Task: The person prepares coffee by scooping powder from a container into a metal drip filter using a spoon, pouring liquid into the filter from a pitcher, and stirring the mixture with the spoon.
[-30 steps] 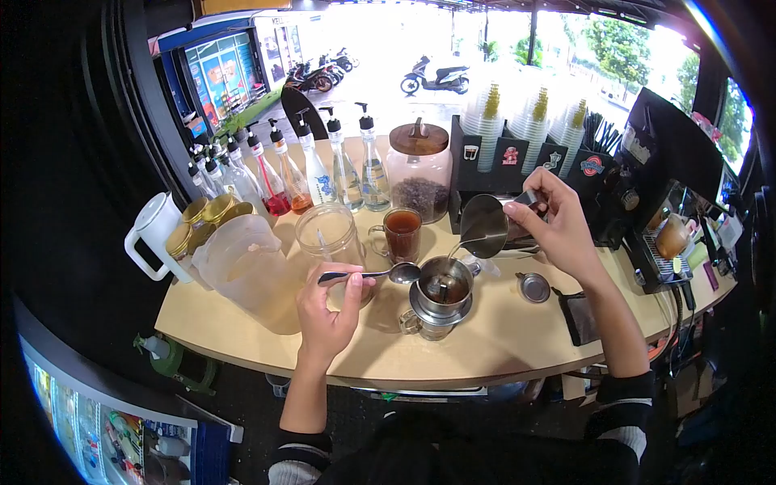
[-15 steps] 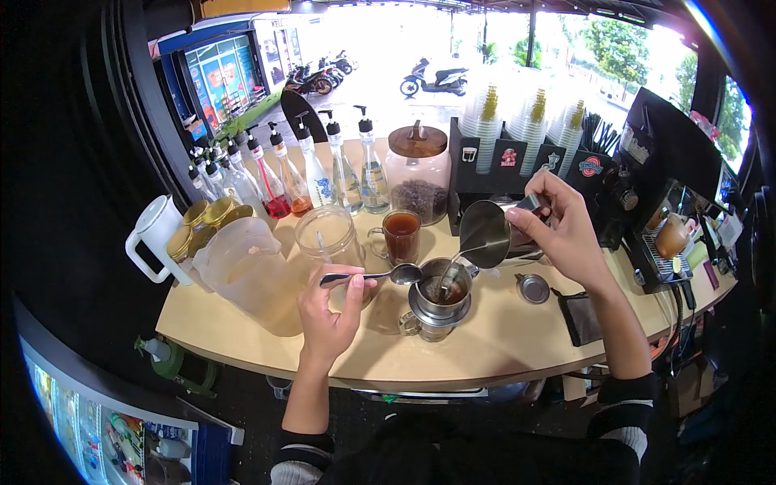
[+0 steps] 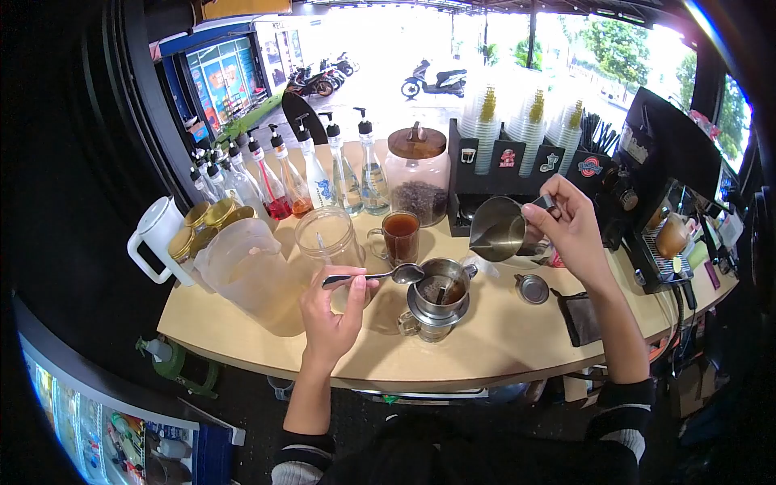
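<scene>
My left hand is closed on the handle of a metal spoon, whose bowl hangs close to the left rim of a metal drip coffee filter. The filter sits on a glass mug and has dark liquid and grounds inside. Up to the right, my right hand grips the handle of a metal pitcher. The pitcher is slightly tilted, its spout toward the filter, and no stream shows from it. Behind the filter stands a glass mug of brown drink.
An open glass jar and a cloudy plastic pitcher stand left. A small metal lid and a dark cloth lie right. Pump bottles, a lidded jar and a black cup holder line the back.
The metal pitcher has tipped back toward level and shifted slightly right, away from the filter. Its stream of liquid has stopped. My left hand and the spoon have barely moved.
</scene>
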The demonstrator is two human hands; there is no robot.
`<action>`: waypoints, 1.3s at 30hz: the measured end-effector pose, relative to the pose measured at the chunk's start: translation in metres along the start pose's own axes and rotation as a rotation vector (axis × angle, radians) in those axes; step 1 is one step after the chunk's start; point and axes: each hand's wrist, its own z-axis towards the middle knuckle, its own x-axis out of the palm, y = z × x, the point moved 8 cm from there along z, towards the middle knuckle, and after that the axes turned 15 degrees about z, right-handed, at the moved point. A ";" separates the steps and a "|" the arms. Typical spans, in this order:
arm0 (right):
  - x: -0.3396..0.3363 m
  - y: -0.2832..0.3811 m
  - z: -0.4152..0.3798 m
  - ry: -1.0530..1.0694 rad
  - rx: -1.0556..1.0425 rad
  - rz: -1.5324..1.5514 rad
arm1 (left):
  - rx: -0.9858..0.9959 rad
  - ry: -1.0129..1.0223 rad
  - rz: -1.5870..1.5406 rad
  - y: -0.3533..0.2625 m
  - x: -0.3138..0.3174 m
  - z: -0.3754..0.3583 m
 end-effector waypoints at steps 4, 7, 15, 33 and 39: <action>-0.022 -0.040 -0.012 -0.144 0.080 0.309 | 0.039 -0.023 0.014 -0.005 0.000 -0.001; -0.046 -0.089 -0.031 -0.260 0.121 0.427 | 0.048 -0.023 0.004 -0.007 0.002 -0.003; -0.052 -0.221 -0.085 -0.350 0.276 0.678 | 0.062 0.006 0.022 -0.021 0.013 -0.003; 0.041 -0.075 -0.069 0.112 -0.190 0.040 | 0.498 0.086 0.238 -0.074 0.074 -0.011; 0.075 -0.046 -0.067 0.268 -0.455 -0.204 | 0.310 0.058 0.063 -0.058 0.073 -0.021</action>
